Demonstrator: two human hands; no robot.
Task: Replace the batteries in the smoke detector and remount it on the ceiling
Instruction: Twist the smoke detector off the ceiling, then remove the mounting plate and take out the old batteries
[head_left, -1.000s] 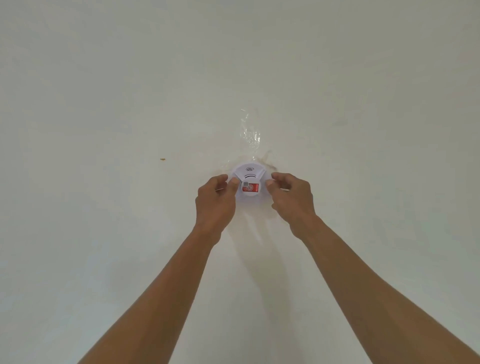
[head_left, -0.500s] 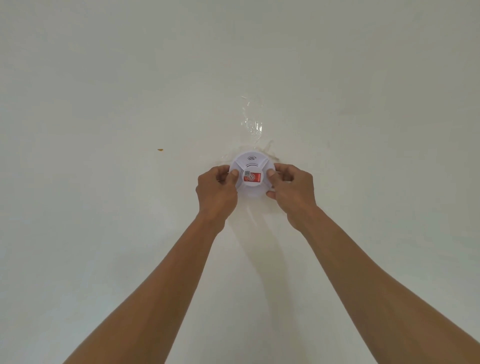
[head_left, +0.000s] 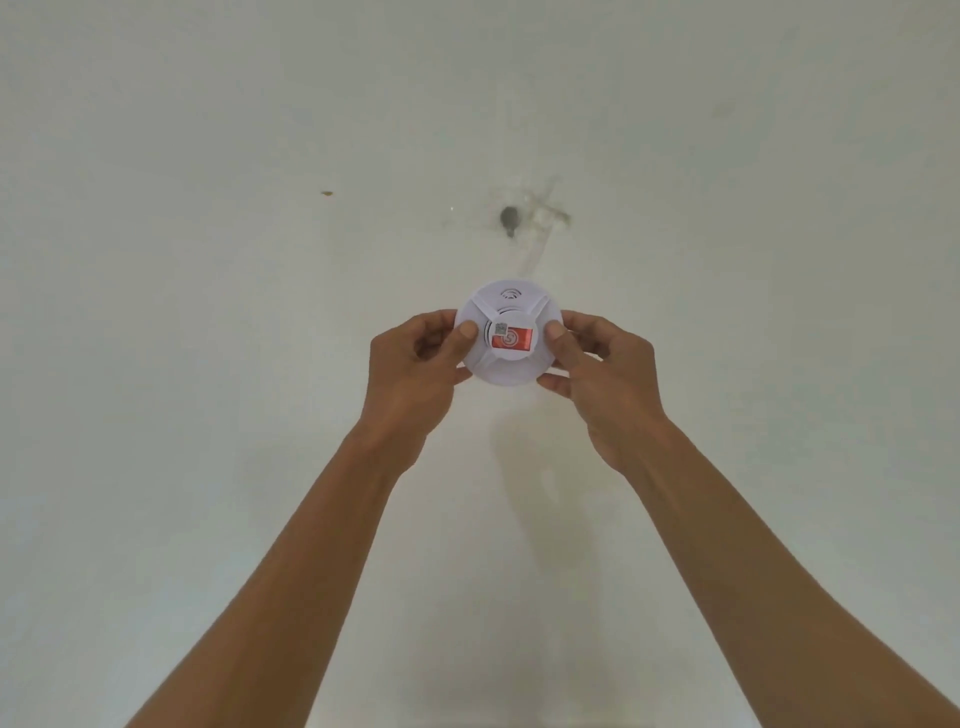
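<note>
The round white smoke detector (head_left: 508, 364), with a red sticker on its face, is held below the white ceiling (head_left: 208, 156). My left hand (head_left: 415, 374) grips its left rim, thumb on the face. My right hand (head_left: 602, 379) grips its right rim the same way. Above the detector, a dark hole (head_left: 509, 217) with smudges and tape residue around it shows on the ceiling.
A small brown speck (head_left: 326, 193) marks the ceiling to the left of the hole. The detector's shadow (head_left: 524, 467) falls on the ceiling between my forearms.
The detector has come away from the ceiling spot and moved down toward me in both hands. The dark hole it covered is now exposed.
</note>
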